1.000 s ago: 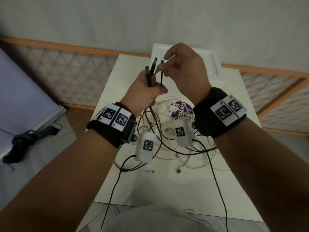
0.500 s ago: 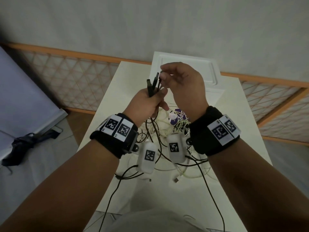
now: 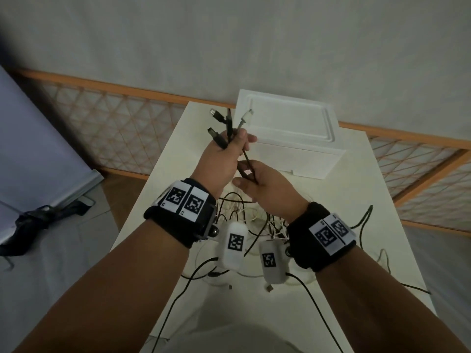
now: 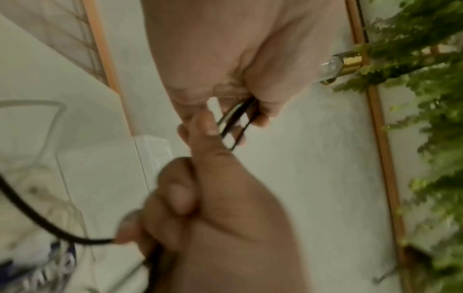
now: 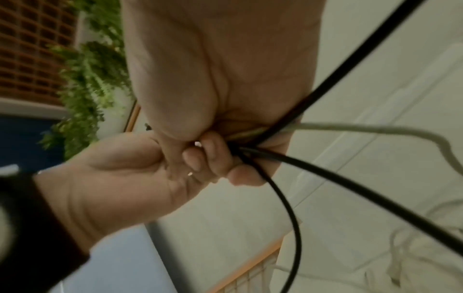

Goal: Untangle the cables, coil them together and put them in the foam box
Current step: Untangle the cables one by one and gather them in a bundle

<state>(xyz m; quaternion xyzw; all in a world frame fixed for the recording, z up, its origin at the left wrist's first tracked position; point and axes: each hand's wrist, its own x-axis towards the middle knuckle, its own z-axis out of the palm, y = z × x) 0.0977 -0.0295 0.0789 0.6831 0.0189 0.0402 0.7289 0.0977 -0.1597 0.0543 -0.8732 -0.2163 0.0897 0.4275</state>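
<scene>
Cables: I saw their plug ends [image 3: 227, 124] bunched upright above the table [image 3: 356, 189], the lengths trailing into a loose heap [image 3: 244, 210] below.
Left hand [image 3: 221, 157]: fingers closed round the gathered ends.
Right hand [image 3: 265, 186]: just beneath, pinching the dark strands.
Progress: ends collected, I judged; untangling unfinished, coiling and boxing not begun.
Foam box [image 3: 288, 138]: at the table's far edge, holding no cable.
Obstacles: black and white leads crossed in the heap; some hung off the table's edge.
</scene>
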